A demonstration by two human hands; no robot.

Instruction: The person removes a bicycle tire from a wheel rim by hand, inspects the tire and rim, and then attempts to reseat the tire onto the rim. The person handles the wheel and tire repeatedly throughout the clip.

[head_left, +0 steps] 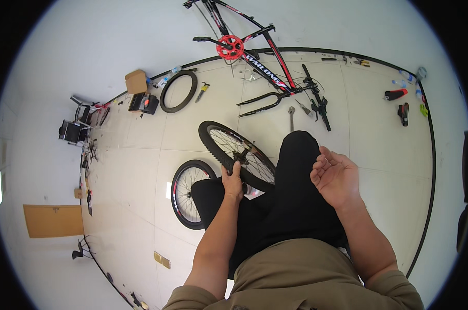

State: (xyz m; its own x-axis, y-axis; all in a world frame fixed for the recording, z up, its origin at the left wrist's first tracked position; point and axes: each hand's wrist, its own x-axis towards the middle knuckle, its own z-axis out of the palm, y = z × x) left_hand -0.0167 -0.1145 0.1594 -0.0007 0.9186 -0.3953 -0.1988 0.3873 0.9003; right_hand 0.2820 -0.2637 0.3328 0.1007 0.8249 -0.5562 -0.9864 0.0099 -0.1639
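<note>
Two wheels (237, 153) were off the bike frame (265, 67); our left hand (233, 182) gripped the nearer tyre, our right hand (336, 175) hung empty, half-curled beside it; refitting remained.

Brown cardboard box (136, 81) on floor by far wall, left of loose tyre (178, 91), flat brown cardboard sheet (53, 220) against left wall, plastic bottles (410, 85) at far right.
</note>
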